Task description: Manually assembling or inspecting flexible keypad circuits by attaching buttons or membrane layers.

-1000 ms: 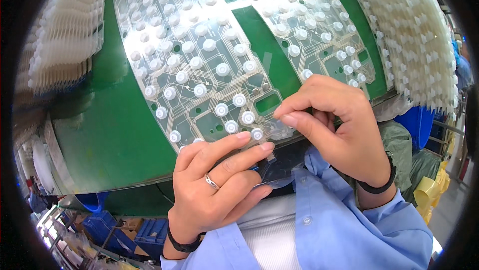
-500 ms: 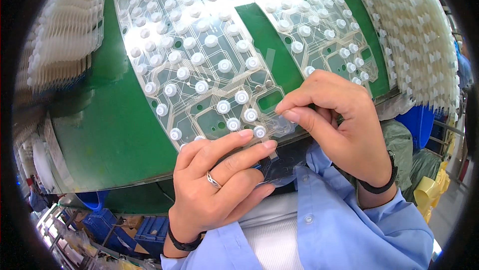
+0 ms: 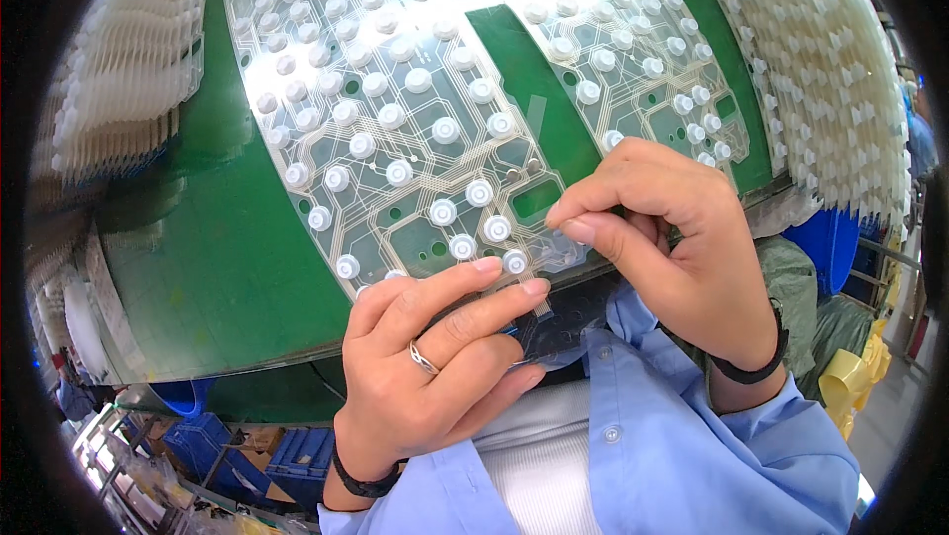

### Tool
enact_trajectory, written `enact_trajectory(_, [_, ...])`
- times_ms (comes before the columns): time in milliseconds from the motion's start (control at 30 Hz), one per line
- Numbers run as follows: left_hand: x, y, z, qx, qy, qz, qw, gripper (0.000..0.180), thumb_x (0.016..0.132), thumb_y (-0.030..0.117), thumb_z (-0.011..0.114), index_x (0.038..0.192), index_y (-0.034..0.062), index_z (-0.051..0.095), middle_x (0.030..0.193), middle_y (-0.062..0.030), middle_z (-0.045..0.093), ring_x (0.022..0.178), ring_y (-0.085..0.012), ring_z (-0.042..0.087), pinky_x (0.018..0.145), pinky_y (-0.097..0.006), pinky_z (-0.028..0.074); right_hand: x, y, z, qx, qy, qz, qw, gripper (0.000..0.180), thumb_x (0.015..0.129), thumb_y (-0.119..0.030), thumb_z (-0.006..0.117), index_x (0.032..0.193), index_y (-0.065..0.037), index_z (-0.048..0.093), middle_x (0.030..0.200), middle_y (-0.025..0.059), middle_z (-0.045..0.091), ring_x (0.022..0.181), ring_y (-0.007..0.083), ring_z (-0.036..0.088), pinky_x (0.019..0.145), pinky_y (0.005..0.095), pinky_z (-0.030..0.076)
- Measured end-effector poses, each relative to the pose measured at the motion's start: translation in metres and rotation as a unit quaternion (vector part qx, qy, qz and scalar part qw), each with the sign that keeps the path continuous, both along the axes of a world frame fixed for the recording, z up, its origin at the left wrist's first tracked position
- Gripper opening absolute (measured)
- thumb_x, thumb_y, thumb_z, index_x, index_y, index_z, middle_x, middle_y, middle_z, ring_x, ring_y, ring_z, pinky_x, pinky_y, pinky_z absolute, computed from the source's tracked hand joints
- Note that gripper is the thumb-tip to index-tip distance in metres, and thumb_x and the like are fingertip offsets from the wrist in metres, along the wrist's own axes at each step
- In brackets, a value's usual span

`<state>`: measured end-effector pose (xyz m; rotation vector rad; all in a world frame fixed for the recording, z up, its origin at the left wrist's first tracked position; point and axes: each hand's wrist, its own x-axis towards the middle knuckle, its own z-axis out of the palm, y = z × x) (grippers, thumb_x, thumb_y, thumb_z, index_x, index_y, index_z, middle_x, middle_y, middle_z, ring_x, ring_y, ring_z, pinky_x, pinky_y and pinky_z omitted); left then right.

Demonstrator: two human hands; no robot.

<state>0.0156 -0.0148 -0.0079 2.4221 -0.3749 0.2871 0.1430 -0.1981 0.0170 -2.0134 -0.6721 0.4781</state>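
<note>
While my left hand (image 3: 425,367) rests two fingertips on the near edge of the clear membrane sheet (image 3: 395,139) at lower centre, my right hand (image 3: 672,248) pinches thumb to forefinger; whether a small white dome (image 3: 515,261) sits between them, I cannot tell.

Risk, judged: a nudge from either hand could shift the sheet and knock loose domes askew.

Surroundings: green belt (image 3: 198,268); second sheet (image 3: 633,50), upper right; stacked white parts (image 3: 820,90) at right edge; blue crates (image 3: 227,446), lower left.

1 head-worn fisheye view, steeply downward, close over the green belt (image 3: 217,268).
</note>
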Motion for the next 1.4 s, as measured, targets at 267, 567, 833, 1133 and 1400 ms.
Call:
enact_trajectory(267, [-0.001, -0.003, 0.001, 0.034, 0.001, 0.008, 0.999, 0.024, 0.074, 0.031, 0.075, 0.072, 0.0148, 0.059, 0.117, -0.0026, 0.071, 0.106, -0.0255, 0.062, 0.080, -0.036, 0.040, 0.000, 0.001, -0.002, -0.001, -0.034, 0.011, 0.999, 0.013, 0.080, 0.003, 0.068, 0.091, -0.003, 0.073, 0.076, 0.0015, 0.058, 0.055, 0.0056, 0.038, 0.049, 0.0227, 0.027])
enact_trajectory(567, [-0.001, -0.005, 0.002, 0.034, 0.010, 0.010, 0.999, 0.024, 0.071, 0.030, 0.076, 0.071, 0.0150, 0.058, 0.119, -0.0016, 0.070, 0.107, -0.0242, 0.060, 0.081, -0.036, 0.039, -0.001, -0.001, 0.003, -0.029, -0.037, 0.027, 0.999, 0.019, 0.078, 0.005, 0.069, 0.095, -0.004, 0.071, 0.079, 0.0034, 0.059, 0.055, 0.0075, 0.045, 0.049, 0.0219, 0.033])
enact_trajectory(833, [-0.001, -0.004, 0.003, 0.022, 0.016, 0.010, 1.000, 0.023, 0.071, 0.029, 0.077, 0.070, 0.0145, 0.058, 0.119, -0.0012, 0.070, 0.107, -0.0240, 0.060, 0.081, -0.036, 0.039, -0.014, 0.001, 0.004, -0.070, -0.065, -0.011, 0.995, 0.049, 0.077, 0.004, 0.071, 0.122, -0.004, 0.054, 0.080, 0.0045, 0.056, 0.054, 0.0084, 0.047, 0.049, 0.0238, 0.036])
enact_trajectory(1133, [-0.001, -0.003, 0.006, 0.003, 0.022, 0.011, 1.000, 0.021, 0.072, 0.027, 0.076, 0.072, 0.0130, 0.061, 0.119, -0.0019, 0.070, 0.109, -0.0255, 0.060, 0.085, -0.037, 0.041, -0.008, 0.000, -0.002, -0.093, -0.104, -0.081, 0.987, 0.042, 0.083, -0.005, 0.069, 0.123, -0.004, 0.053, 0.074, 0.0074, 0.056, 0.060, 0.0245, 0.058, 0.053, 0.0333, 0.045])
enact_trajectory(1400, [-0.022, 0.015, 0.020, 0.002, 0.025, 0.062, 0.998, 0.021, 0.072, 0.025, 0.078, 0.071, 0.0140, 0.060, 0.122, -0.0018, 0.069, 0.121, -0.0279, 0.057, 0.096, -0.039, 0.040, 0.030, -0.058, 0.007, -0.070, -0.256, 0.034, 0.963, 0.073, 0.076, -0.027, 0.078, 0.139, -0.006, 0.049, 0.136, 0.0166, 0.049, 0.128, 0.0329, 0.042, 0.106, 0.0438, 0.032])
